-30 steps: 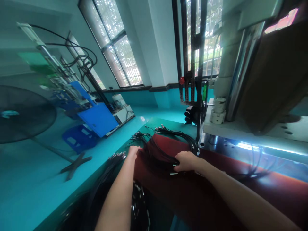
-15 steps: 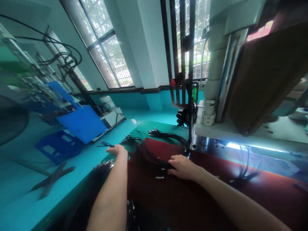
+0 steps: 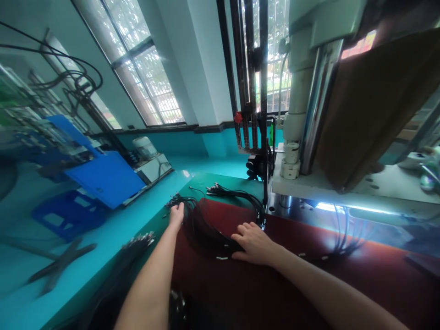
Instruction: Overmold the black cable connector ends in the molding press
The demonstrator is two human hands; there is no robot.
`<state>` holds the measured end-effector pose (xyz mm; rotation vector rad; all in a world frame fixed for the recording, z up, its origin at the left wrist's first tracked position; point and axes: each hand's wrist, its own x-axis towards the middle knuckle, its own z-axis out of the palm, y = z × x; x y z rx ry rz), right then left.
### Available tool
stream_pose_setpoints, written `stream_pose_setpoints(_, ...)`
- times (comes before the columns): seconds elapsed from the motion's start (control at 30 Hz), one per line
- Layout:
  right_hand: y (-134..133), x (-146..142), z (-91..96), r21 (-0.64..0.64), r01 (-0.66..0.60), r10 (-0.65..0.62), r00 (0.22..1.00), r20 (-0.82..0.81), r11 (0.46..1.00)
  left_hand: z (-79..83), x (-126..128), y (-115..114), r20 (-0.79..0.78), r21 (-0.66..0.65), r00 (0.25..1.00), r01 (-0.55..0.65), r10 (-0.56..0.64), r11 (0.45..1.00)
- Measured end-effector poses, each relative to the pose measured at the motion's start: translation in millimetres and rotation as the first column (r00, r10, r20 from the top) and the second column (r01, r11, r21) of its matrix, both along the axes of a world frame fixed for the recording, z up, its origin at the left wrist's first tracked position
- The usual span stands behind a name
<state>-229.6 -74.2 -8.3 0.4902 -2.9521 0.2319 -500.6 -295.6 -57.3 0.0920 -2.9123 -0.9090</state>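
Observation:
A bundle of thin black cables curves across the dark red mat, with small metal ends at its far left. My left hand is at that left end, its fingers closed around some of the cables; a few tips poke out beside it. My right hand lies over the bundle's right end with fingers spread, touching the cables near small white tags. Behind, a second cable bundle rests on the green tabletop.
More cables with metal ends lie at the table's left edge. At right stands a press-like machine with a lit metal bed. Loose cables lie before it. A blue stool and a stand's foot are on the floor.
My left hand has moved in from the left, bringing its cables to the bundle's end. My right hand's fingers have loosened and spread. The view has shifted slightly.

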Motion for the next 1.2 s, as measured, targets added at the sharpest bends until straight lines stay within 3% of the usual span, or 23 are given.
stream_pose_setpoints(0.17,-0.3,9.2,6.5,-0.029,0.005,-0.007,0.999,-0.050,1.000,27.2,25.0,-25.9,0.071,-0.101,0.991,0.121,-0.115,0.987)
stream_pose_setpoints(0.33,1.4,54.0,6.3,-0.055,-0.053,0.037,0.966,-0.257,0.997,73.6,82.5,-107.1,0.181,-0.214,0.953,0.278,-0.241,0.936)
stream_pose_setpoints(0.4,1.0,82.8,2.3,-0.031,-0.117,0.102,0.945,-0.310,0.993,85.5,112.5,-143.2,0.271,-0.382,0.942,0.294,-0.198,0.876)
stream_pose_setpoints(0.47,-0.4,113.3,-4.2,-0.018,-0.183,0.166,0.928,-0.334,0.983,89.3,143.1,-173.8,0.310,-0.532,0.949,0.224,-0.058,0.817)
stream_pose_setpoints(0.6,-4.8,162.7,-19.1,-0.026,-0.280,0.259,0.915,-0.309,0.960,74.7,195.0,-209.7,0.292,-0.614,0.942,0.052,0.166,0.788)
stream_pose_setpoints(0.67,-6.8,176.6,-24.6,-0.050,-0.280,0.252,0.918,-0.307,0.959,61.2,213.1,-215.8,0.263,-0.608,0.937,-0.023,0.229,0.794)
stream_pose_setpoints(0.83,-8.3,185.1,-30.9,-0.079,-0.235,0.204,0.938,-0.280,0.969,32.0,239.2,-216.2,-0.001,-0.605,0.952,-0.243,0.305,0.758)
stream_pose_setpoints(0.97,-7.3,184.0,-31.0,-0.104,-0.232,0.206,0.955,-0.215,0.967,23.9,245.2,-217.8,0.049,-0.626,0.963,-0.176,0.264,0.759)
stream_pose_setpoints(1.07,-7.0,184.7,-27.9,-0.128,-0.230,0.209,0.965,-0.161,0.965,24.0,238.4,-218.9,0.026,-0.618,0.965,-0.191,0.263,0.762)
stream_pose_setpoints(1.2,-7.3,186.4,-22.1,-0.162,-0.228,0.211,0.971,-0.115,0.960,25.2,212.2,-220.2,0.073,-0.483,0.962,-0.196,0.262,0.853)
